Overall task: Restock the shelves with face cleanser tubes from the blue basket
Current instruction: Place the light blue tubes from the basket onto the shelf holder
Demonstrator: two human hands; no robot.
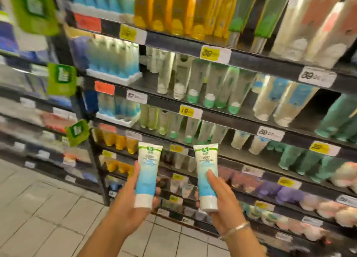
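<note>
**Two tubes up, one in each hand**

So we're standing in front of the shelves [212,109] with a face cleanser tube in each hand, both held upright with the white cap end down. Our left hand [123,208] grips the left tube [147,174] around its lower half, thumb running up the left edge and fingertips peeking round the right side. Our right hand [222,200] grips the right tube [207,176] the same way, thumb laid up the front over the blue part. There's a silver bracelet [234,230] on that wrist. The two tubes sit side by side, apart from each other, roughly level, in front of the lower shelf rows.

The shelves themselves are packed: blue tubes in white trays [114,63] on the left, yellow bottles [173,9] up top, green-capped tubes [212,86] in the middle, teal ones [301,156] further right. Yellow price tags [186,111] run along the shelf edges. Everything's pretty blurry, so labels are mostly unreadable. Pale floor tiles [48,218] lower left. The basket isn't in shot.
</note>
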